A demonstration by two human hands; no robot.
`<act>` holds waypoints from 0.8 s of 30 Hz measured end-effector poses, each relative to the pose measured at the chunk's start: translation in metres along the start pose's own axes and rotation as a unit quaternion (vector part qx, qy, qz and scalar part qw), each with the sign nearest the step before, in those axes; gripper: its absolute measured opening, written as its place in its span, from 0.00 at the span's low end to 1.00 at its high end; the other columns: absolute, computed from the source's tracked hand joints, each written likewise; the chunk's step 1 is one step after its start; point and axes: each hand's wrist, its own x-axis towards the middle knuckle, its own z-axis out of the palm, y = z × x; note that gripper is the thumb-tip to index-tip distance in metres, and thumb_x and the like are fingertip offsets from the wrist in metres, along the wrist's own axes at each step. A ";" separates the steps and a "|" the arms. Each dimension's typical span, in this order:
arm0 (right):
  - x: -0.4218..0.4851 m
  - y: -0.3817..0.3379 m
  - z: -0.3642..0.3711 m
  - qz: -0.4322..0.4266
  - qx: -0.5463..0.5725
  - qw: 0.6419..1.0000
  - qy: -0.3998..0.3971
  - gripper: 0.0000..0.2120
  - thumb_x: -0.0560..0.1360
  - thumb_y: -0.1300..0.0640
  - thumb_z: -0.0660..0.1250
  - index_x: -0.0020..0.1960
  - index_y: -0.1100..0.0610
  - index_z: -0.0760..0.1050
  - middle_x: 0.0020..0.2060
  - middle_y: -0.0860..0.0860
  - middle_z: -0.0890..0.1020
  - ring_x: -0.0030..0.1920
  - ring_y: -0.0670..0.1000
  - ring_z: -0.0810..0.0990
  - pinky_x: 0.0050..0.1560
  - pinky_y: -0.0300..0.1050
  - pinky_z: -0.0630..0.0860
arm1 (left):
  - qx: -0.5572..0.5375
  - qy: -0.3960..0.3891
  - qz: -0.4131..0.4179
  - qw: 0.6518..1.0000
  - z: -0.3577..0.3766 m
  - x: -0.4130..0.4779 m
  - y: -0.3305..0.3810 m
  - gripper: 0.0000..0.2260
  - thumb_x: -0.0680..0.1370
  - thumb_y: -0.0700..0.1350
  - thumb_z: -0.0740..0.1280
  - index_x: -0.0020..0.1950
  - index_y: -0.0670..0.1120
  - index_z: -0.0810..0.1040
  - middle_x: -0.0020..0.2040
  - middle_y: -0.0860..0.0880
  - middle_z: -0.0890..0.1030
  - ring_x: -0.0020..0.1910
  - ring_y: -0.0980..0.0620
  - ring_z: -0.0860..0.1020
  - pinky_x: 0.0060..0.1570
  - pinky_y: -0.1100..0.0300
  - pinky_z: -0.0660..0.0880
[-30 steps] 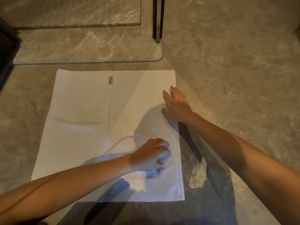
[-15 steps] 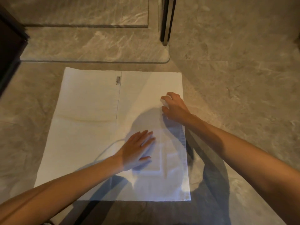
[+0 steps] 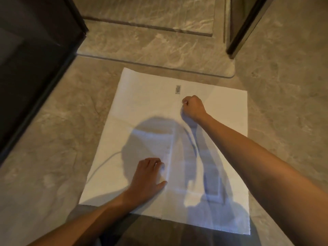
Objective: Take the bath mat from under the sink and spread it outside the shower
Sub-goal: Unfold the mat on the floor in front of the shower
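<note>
The white bath mat (image 3: 145, 110) lies on the grey marble floor just in front of the shower curb (image 3: 159, 50). A fold edge runs down its middle from a small label (image 3: 178, 89). My right hand (image 3: 193, 108) is curled into a fist at the top of that edge, just below the label, and pinches the cloth. Lower down the same edge, my left hand (image 3: 148, 176) rests on the mat with its fingers bent onto the edge and its thumb spread. My arms and head cast shadows over the mat's near half.
A dark door or panel (image 3: 35, 59) stands along the left. The dark shower door frame (image 3: 246, 27) comes down at the top right. Marble floor (image 3: 284, 96) lies to the right and left of the mat.
My right hand moved from the mat's right border to the middle fold edge and closed into a fist. My left hand's flat fingers bent onto that edge. The view shifted left and tilted.
</note>
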 end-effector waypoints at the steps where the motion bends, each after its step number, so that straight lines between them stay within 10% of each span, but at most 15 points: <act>1: 0.002 -0.002 0.003 0.006 0.005 1.000 0.007 0.13 0.71 0.68 0.58 0.49 0.70 0.79 0.50 0.67 0.81 0.53 0.65 0.77 0.54 0.53 0.74 | -0.003 -0.004 0.007 1.000 0.003 -0.001 0.001 0.18 0.60 0.55 0.70 0.45 0.49 0.72 0.43 0.50 0.75 0.45 0.47 0.74 0.48 0.57 0.65; 7: 0.010 -0.012 0.017 0.098 0.087 0.991 0.031 0.10 0.69 0.67 0.57 0.35 0.70 0.75 0.37 0.69 0.77 0.36 0.61 0.73 0.38 0.43 0.66 | 0.078 -0.095 -0.045 0.991 0.011 -0.007 0.010 0.28 0.63 0.66 0.65 0.52 0.48 0.72 0.49 0.50 0.74 0.49 0.46 0.72 0.51 0.52 0.65; 15: 0.017 -0.028 0.016 0.226 0.259 0.939 0.024 0.05 0.70 0.63 0.68 0.44 0.62 0.81 0.41 0.56 0.80 0.44 0.54 0.77 0.50 0.46 0.76 | 0.032 -0.102 -0.111 0.988 0.010 -0.010 0.021 0.19 0.70 0.55 0.64 0.56 0.47 0.69 0.52 0.49 0.73 0.51 0.47 0.70 0.48 0.55 0.64; 22: 0.018 -0.032 0.019 0.225 0.283 0.932 0.034 0.14 0.67 0.61 0.71 0.26 0.54 0.71 0.28 0.52 0.76 0.37 0.55 0.77 0.46 0.47 0.77 | -0.066 -0.137 -0.145 0.978 -0.023 0.003 -0.003 0.00 0.72 0.42 0.62 0.42 0.45 0.72 0.37 0.49 0.73 0.38 0.51 0.70 0.38 0.61 0.63; 24: 0.019 -0.032 0.016 0.231 0.302 0.924 0.035 0.12 0.64 0.63 0.70 0.25 0.55 0.72 0.30 0.56 0.78 0.37 0.55 0.77 0.44 0.50 0.78 | -0.115 -0.160 -0.160 0.967 -0.039 0.007 -0.021 0.09 0.70 0.44 0.66 0.31 0.48 0.70 0.30 0.51 0.72 0.31 0.54 0.70 0.32 0.63 0.63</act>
